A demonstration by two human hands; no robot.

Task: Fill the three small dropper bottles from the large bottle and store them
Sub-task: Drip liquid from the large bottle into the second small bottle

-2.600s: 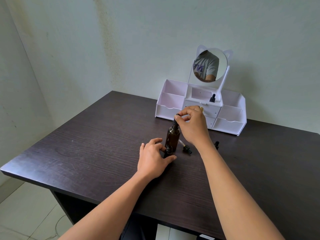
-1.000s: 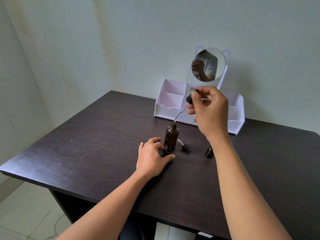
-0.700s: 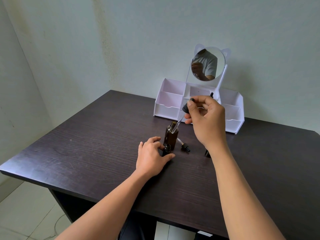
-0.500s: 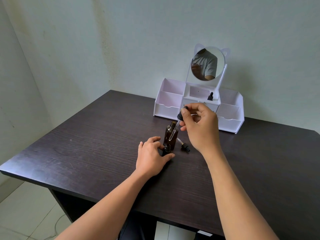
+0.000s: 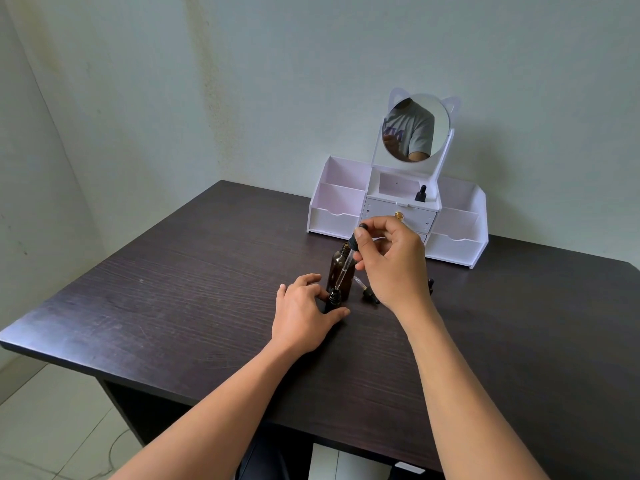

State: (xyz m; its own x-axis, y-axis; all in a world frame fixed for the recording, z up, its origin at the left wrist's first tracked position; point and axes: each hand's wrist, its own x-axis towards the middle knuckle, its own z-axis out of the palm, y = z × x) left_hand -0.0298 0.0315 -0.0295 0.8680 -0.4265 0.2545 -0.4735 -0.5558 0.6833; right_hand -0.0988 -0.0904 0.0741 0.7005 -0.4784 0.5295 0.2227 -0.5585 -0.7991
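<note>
Left hand [image 5: 300,315] resting on the dark table [image 5: 180,299], thumb and fingers curling around a small open bottle [image 5: 334,296] and steadying it upright. Right hand [image 5: 389,263] hovering above, thumb and forefinger pinching the black bulb of a dropper [image 5: 347,259]; glass pipette slanting down and left, tip hanging just over the small bottle's mouth. Whether liquid is sitting in the pipette: cannot tell.

Large amber bottle [image 5: 341,270] standing uncapped directly behind the small one, partly crossed by the pipette. Loose dropper cap [image 5: 365,291] lying on its side just to the right of the large bottle. Second small bottle [image 5: 430,285] peeking out beyond the right wrist, mostly hidden.

White organizer [image 5: 398,216] sitting at the back of the table against the wall, with open side compartments and drawers in the middle. Third small bottle [image 5: 421,194], capped, standing in the top middle compartment. Round cat-eared mirror [image 5: 415,128] rising above the organizer, reflecting a grey shirt.
</note>
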